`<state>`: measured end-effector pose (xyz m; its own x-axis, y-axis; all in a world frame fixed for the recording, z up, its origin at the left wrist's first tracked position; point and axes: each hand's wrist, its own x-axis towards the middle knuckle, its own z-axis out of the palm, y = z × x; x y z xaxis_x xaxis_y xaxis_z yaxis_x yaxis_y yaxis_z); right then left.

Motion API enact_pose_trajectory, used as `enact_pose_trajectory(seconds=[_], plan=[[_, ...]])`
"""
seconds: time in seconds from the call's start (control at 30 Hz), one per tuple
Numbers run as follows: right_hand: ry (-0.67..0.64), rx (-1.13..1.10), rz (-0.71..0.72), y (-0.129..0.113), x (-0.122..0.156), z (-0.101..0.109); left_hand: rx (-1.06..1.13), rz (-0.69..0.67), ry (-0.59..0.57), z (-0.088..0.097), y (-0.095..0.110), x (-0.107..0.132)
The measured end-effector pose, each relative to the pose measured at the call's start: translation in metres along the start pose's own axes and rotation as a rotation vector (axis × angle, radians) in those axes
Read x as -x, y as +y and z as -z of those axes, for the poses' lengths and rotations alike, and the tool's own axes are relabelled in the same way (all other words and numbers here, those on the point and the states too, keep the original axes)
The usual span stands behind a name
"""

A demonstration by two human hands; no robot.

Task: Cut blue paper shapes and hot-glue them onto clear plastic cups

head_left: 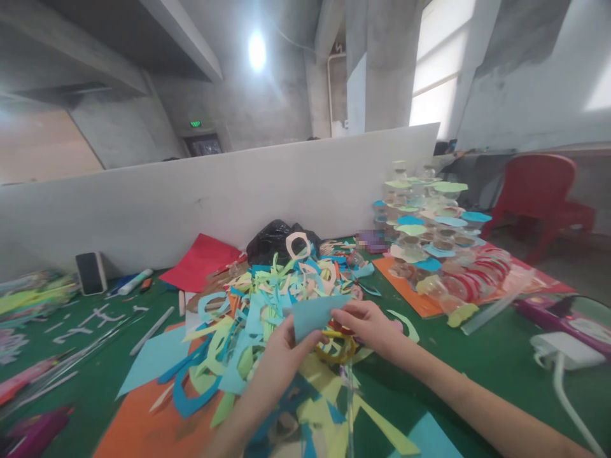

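Light blue paper (315, 315) in both hands, lots of other stuff half hidden

So the left hand (285, 346) is pinching the paper's lower left side, thumb in front, with its other fingers mostly hidden behind. The right hand (368, 326) pinches the right edge; its lower fingers are tough to make out. It's all up over the scrap pile (267, 278). A yellow ring (352, 348) is partly covered by the hands, the purple thing (375, 240) farther back is pixelated mush, and a blue sheet (429, 439) gets cut off at the bottom.
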<state>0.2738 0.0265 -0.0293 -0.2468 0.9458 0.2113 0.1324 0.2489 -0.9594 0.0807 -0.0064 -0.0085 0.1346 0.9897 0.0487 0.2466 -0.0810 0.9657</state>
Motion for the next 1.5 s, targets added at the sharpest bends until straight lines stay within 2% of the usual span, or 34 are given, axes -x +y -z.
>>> enact_pose_trajectory(seconds=[0.23,0.5,0.7,0.87,1.07,1.2,1.33,1.5], plan=[[-0.021,0.017,0.004,0.002,0.002,-0.004,-0.097,0.011,0.021,-0.001,0.005,0.002],[-0.014,0.004,-0.017,0.009,0.000,-0.007,-0.118,-0.010,0.013,0.002,-0.001,0.001],[-0.080,0.020,0.071,0.000,0.005,-0.006,-0.159,0.024,0.061,0.001,-0.009,0.000],[-0.163,0.039,0.122,-0.004,0.007,-0.007,-0.175,0.000,0.056,0.000,-0.008,0.000],[-0.046,0.055,0.059,-0.001,0.003,-0.004,-0.090,0.046,-0.100,0.000,-0.008,0.005],[0.020,0.040,0.006,0.003,0.000,0.003,-0.063,-0.021,-0.148,0.000,-0.006,0.004],[0.003,0.042,0.017,0.004,0.000,0.003,-0.068,-0.035,-0.137,0.000,-0.005,0.002],[0.000,0.081,0.103,0.003,0.005,-0.002,-0.042,-0.054,-0.097,0.002,-0.003,0.002]])
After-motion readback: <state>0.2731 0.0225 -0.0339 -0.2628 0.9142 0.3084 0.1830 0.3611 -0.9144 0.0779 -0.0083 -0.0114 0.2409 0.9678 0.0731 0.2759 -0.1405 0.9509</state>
